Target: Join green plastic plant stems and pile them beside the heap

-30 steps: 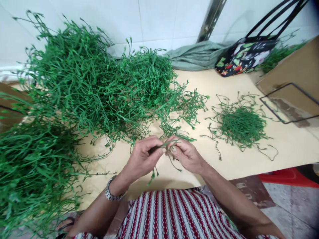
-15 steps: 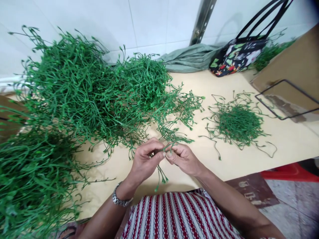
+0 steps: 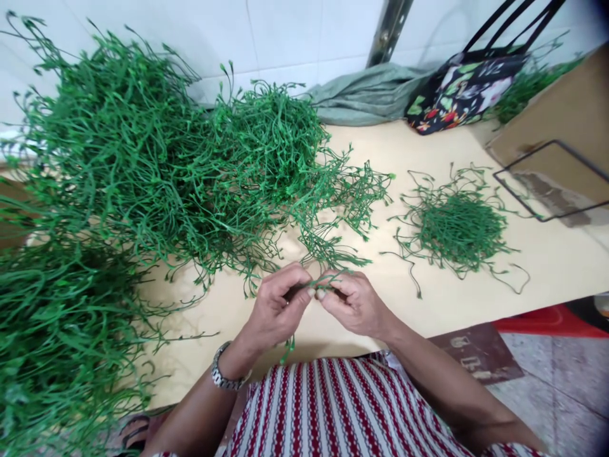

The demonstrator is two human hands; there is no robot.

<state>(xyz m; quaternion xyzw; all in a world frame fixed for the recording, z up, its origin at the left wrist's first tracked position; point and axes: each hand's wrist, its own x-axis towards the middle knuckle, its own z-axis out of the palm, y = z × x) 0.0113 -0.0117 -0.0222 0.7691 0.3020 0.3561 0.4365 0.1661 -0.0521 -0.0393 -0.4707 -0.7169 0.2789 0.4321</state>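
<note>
Thin green stems with small bud-like tips are pinched between my two hands, in front of my striped top. My left hand, with a metal watch on its wrist, is closed on them with thumb against fingers. Close beside it, my right hand is closed on the same stems, its thumb tip near the left one. A few tips hang below my left hand. Just beyond the hands lies a loose bunch of stems. What the curled fingers cover is hidden.
Big tangled heaps of green stems cover the table's left side, with another heap nearer me. On the right is a small pile. A floral bag, grey-green cloth and cardboard with a black wire frame stand behind.
My hands stay together at nearly the same spot, still pinching stems. The tips hanging under my left hand have shifted left and show less. The camera view has tilted slightly.
</note>
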